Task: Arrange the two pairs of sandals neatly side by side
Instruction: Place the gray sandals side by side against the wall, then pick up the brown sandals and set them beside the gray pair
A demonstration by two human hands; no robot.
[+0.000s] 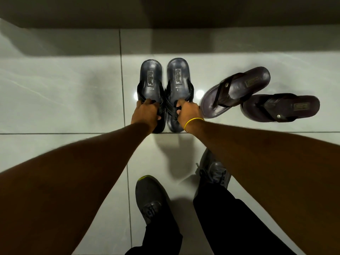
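Observation:
Two dark blue-black sandals stand side by side on the tiled floor, heels pointing away from me. My left hand (147, 112) grips the straps of the left black sandal (151, 76). My right hand (187, 112), with a yellow band at the wrist, grips the straps of the right black sandal (178, 76). To the right lie two dark brown sandals, askew: one brown sandal (237, 91) angled diagonally, the other brown sandal (283, 107) lying nearly crosswise, its toe next to the first one.
My own feet in grey sneakers (152, 201) stand on the pale glossy tiles below the sandals. A dark wall base (165, 13) runs across the top. Open floor (64, 92) stretches to the left of the black pair.

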